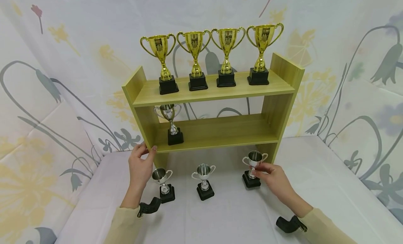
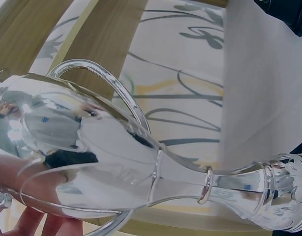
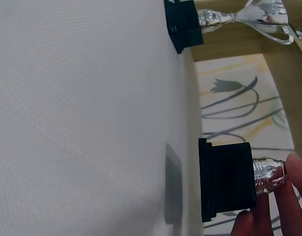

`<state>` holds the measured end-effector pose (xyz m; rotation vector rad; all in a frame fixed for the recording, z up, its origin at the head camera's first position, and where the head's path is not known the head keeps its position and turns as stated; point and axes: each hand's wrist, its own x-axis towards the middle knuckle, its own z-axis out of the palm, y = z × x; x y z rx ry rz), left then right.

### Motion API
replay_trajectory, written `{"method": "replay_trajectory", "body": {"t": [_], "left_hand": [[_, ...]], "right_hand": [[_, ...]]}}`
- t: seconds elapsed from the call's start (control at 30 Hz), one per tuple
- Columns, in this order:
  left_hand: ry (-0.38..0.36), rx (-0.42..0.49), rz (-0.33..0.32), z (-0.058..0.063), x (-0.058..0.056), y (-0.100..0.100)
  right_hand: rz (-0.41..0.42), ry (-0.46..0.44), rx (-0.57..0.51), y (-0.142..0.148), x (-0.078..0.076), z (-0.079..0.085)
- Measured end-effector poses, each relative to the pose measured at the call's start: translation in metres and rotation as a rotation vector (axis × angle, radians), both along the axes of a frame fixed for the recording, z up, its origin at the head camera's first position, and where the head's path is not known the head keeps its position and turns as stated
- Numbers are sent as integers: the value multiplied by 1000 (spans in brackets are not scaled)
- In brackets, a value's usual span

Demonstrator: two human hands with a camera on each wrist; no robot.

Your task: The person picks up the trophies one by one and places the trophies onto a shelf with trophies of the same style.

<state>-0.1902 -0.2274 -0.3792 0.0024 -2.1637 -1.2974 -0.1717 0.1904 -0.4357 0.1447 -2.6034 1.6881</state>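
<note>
My right hand (image 1: 274, 175) pinches a silver trophy cup (image 1: 252, 173) by its stem, near the shelf's right leg. In the right wrist view its black base (image 3: 228, 178) stands off from its shadow on the cloth, so it is lifted. My left hand (image 1: 140, 167) grips the lower left side of the wooden shelf (image 1: 217, 130), thumb at the front edge. Just beside that wrist another silver trophy (image 1: 164, 188) stands on the table, filling much of the left wrist view. A third silver trophy (image 1: 204, 181) stands between the hands. On the middle board sits one more silver trophy (image 1: 172, 126), at the left end.
Several gold trophies (image 1: 196, 62) with black bases line the top board. White cloth covers the table (image 1: 220, 223), and a flower-printed curtain (image 1: 78, 107) hangs behind and at both sides. The shelf's right side panel (image 1: 284, 93) rises close above my right hand.
</note>
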Motion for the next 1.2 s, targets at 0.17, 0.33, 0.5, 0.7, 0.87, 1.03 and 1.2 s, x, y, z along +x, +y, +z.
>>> {"method": "replay_trajectory", "body": {"t": [0.17, 0.33, 0.5, 0.7, 0.87, 1.03, 1.2], "left_hand": [[-13, 3, -6, 0, 1, 1], [-21, 7, -14, 0, 1, 1], [-18, 2, -13, 0, 1, 0], [-11, 7, -14, 0, 0, 0], [-12, 13, -16, -2, -1, 1], [-8, 13, -14, -3, 0, 1], [1, -2, -10, -2, 0, 0]], "right_hand": [[2, 13, -19, 0, 2, 3], [5, 33, -30, -1, 4, 7], [19, 57, -34, -3, 7, 13], [32, 74, -39, -5, 8, 19], [44, 81, -54, -6, 10, 23], [55, 98, -80, -8, 11, 27], [56, 112, -95, -10, 13, 31]]}}
